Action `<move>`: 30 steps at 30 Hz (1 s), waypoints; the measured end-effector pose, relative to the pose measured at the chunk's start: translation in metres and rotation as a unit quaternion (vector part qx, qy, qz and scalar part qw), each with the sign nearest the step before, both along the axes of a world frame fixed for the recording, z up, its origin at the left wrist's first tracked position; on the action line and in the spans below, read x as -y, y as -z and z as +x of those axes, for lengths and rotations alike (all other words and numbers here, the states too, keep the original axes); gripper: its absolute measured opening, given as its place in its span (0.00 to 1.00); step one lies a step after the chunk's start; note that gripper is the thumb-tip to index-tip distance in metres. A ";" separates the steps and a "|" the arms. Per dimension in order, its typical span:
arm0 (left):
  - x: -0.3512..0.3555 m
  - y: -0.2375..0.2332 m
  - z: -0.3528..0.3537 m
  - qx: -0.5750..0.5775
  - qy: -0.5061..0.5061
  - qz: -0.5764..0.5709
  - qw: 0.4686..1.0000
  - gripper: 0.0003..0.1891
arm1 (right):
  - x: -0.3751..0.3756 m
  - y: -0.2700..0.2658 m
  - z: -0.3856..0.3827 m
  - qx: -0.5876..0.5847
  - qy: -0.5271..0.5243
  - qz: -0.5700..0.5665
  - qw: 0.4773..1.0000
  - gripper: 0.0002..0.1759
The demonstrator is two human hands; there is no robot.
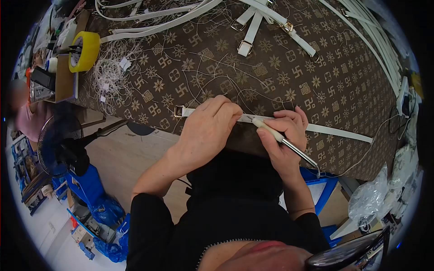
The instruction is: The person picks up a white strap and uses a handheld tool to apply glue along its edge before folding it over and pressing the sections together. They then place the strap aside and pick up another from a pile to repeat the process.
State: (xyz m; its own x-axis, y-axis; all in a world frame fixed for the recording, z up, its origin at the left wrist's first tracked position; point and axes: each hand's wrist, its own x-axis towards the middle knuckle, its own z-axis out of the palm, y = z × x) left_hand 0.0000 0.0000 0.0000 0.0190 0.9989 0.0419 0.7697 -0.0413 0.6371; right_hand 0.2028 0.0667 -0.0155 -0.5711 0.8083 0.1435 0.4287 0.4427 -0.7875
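Note:
A narrow white strap (339, 132) with a metal buckle (179, 111) at its left end lies along the near edge of the patterned table. My left hand (208, 128) is closed over the strap right of the buckle, its fingers bent and partly hiding it. In my right hand (289, 137) is a corded pen-shaped tool (289, 145) with a pale grip and a silver barrel. Its tip meets or nearly meets the strap, just right of my left fingertips. A thin cord runs from the tool's back end toward the right.
Loose threads (115, 72) pile up at the left, near a yellow tape roll (86, 52). More white buckled straps (253, 27) lie at the back, and a strap bundle (377, 40) at the right. A black fan (61, 144) stands left, with another person (31, 117) beyond.

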 end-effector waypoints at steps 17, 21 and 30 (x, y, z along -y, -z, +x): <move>-0.011 0.006 -0.004 -0.108 0.025 0.116 0.987 0.12 | -0.006 0.013 0.023 -0.461 0.131 -0.235 0.846 0.14; -0.015 0.005 -0.002 -0.110 0.032 0.137 0.984 0.15 | -0.008 0.011 0.025 -0.459 0.134 -0.236 0.846 0.15; -0.037 0.010 0.043 -0.062 0.082 0.121 0.987 0.17 | -0.008 0.011 0.023 -0.462 0.143 -0.236 0.843 0.15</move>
State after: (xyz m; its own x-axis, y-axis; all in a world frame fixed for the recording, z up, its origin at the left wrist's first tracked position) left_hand 0.0426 0.0371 -0.0097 0.1999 0.9428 0.2667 0.8113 -0.3119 0.4945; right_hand 0.2261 0.0744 -0.0268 -0.1641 0.9855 0.0440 -0.4280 -0.0310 -0.9033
